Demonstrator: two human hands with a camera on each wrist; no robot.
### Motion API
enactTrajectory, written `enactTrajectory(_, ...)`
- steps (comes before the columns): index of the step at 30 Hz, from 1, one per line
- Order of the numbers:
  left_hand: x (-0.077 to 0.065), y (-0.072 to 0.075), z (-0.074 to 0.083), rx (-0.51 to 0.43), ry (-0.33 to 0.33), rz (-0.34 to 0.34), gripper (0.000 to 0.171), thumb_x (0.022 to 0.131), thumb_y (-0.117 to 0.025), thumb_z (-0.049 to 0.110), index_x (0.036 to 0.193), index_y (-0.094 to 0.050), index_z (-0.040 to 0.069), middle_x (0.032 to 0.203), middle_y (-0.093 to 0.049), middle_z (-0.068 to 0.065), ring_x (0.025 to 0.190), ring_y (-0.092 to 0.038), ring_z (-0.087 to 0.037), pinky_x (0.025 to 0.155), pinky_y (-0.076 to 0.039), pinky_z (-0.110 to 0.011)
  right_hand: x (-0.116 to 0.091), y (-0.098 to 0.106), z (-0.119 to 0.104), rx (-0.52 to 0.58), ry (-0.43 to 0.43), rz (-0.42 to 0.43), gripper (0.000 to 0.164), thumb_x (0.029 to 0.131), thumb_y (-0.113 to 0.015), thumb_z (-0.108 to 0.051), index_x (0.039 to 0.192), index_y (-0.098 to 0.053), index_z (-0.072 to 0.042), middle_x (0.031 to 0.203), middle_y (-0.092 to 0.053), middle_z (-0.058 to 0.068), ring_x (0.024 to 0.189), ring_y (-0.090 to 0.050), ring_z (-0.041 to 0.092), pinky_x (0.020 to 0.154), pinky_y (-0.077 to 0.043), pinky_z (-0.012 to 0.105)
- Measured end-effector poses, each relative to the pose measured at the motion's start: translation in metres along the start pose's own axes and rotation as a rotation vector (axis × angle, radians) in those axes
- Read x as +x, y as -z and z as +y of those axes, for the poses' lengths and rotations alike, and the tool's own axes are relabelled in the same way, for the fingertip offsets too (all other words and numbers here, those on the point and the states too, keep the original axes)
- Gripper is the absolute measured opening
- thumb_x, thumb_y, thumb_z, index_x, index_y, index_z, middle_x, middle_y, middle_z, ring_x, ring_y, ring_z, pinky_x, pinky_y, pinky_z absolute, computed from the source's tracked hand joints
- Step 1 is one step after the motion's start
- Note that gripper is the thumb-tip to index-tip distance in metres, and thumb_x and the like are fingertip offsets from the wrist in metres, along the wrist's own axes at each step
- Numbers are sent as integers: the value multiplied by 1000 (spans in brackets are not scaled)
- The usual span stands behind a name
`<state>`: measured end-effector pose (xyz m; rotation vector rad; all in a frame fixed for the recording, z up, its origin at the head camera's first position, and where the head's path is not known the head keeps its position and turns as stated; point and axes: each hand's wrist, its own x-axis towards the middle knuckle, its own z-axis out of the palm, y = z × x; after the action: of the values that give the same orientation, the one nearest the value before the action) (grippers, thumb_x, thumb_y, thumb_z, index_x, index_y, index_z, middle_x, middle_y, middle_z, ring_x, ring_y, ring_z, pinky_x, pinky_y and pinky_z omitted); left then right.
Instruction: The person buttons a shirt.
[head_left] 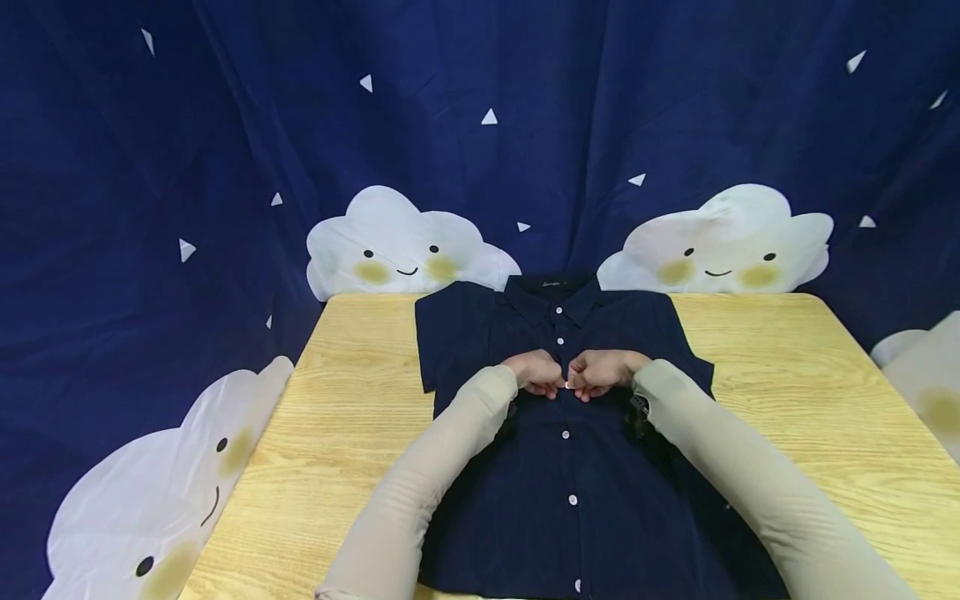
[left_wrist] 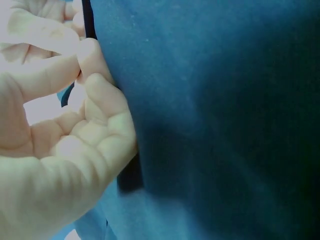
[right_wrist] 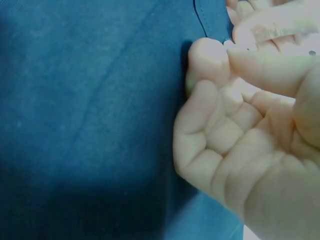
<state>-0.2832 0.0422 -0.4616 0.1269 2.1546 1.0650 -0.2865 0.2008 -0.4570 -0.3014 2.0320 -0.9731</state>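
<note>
Grips [head_left: 536,372] [head_left: 602,372] pinch shirt [head_left: 532,467]; curtain [head_left: 555,158] behind table [head_left: 367,375].

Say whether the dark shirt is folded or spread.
Spread: the shirt lies on the table, collar at the far end, sleeves out to either side, buttons in a row down its front.

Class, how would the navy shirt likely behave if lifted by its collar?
The navy shirt would probably sag floppily, as it lies mostly flat on the table. The collar, folded over, may stay slightly stiffer. The small buttons seem unlikely to weigh it down.
</note>
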Motion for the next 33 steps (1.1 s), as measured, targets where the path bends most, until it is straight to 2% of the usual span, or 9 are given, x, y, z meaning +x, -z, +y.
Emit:
enactTrajectory(5,0,-3,-1,29,15,40,15,79,-58,8,65,-59,3,59,-56,-5,51,-53,-13,48,-40,-23,-1,-2,2,-1,25,19,8,87,-48,-1,83,-52,4,69,-57,9,60,-54,14,51,-40,24)
enactTrajectory(11,-10,-2,-7,159,4,83,21,80,-64,12,60,-57,5,58,-57,-4,49,-53,-11,45,-40,-22,-3,-13,6,-93,126,87,7,86,-46,3,84,-53,5,71,-53,8,63,-54,17,56,-42,26)
enactTrajectory(16,-23,1,-18,254,-88,30,25,80,-64,13,57,-54,8,58,-56,-3,49,-49,-11,45,-36,-22,-9,-19,9,-143,138,153,5,79,-55,1,83,-52,0,72,-51,5,65,-50,16,63,-41,28)
enactTrajectory(20,-29,4,-25,253,-187,-32,18,79,-66,16,65,-57,8,63,-55,-2,57,-50,-12,52,-38,-22,-13,-20,9,-179,142,160,15,76,-63,-5,85,-52,-1,67,-50,3,60,-46,15,58,-37,28)
enactTrajectory(25,-30,5,-28,260,-236,-81,20,73,-71,24,76,-59,8,69,-54,-1,65,-50,-13,58,-38,-22,-14,-23,10,-254,156,154,19,75,-67,-7,85,-52,-3,66,-49,2,58,-45,14,55,-36,26)
enactTrajectory(28,-31,3,-27,307,-239,-73,26,69,-75,26,79,-58,10,74,-54,0,67,-49,-13,59,-38,-22,-14,-26,9,-312,161,169,19,74,-68,-7,84,-52,-6,67,-49,2,59,-45,14,55,-36,26)
enactTrajectory(33,-35,-5,-24,475,-245,5,28,67,-76,28,78,-56,13,75,-52,2,69,-48,-13,58,-38,-23,-15,-30,7,-418,161,199,19,73,-69,-7,81,-52,-9,69,-48,2,62,-46,16,57,-36,28)
